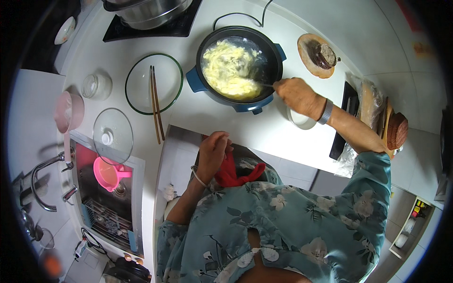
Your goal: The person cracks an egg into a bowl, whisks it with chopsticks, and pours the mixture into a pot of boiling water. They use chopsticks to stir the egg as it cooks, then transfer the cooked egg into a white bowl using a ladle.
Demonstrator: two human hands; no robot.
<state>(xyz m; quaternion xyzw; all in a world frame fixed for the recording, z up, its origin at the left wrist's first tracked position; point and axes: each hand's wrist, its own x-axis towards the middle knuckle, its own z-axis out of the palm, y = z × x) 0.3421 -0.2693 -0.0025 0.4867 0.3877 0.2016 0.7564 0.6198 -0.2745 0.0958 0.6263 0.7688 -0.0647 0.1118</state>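
My right hand point(295, 95) is closed around the handle of a thin metal utensil point(263, 84) that reaches into a dark, blue-handled electric pot point(273, 56). The utensil's far end is hidden in the food. Pale yellow cooked egg strands point(230, 67) float in cloudy liquid there. Partly beneath my right wrist, a small white dish point(300, 122) rests on the counter. My left hand point(213, 152), fingers curled together, hovers before my body beside a red cloth point(231, 173). Whether its fingers hold anything is not visible.
Wooden chopsticks point(155, 102) lie across a glass lid point(138, 85) left of the pot. A second glass lid point(116, 127) overhangs the sink point(138, 198), where a pink cup point(106, 175) sits. A dark jar point(322, 60) stands on a wooden board point(306, 44) at right.
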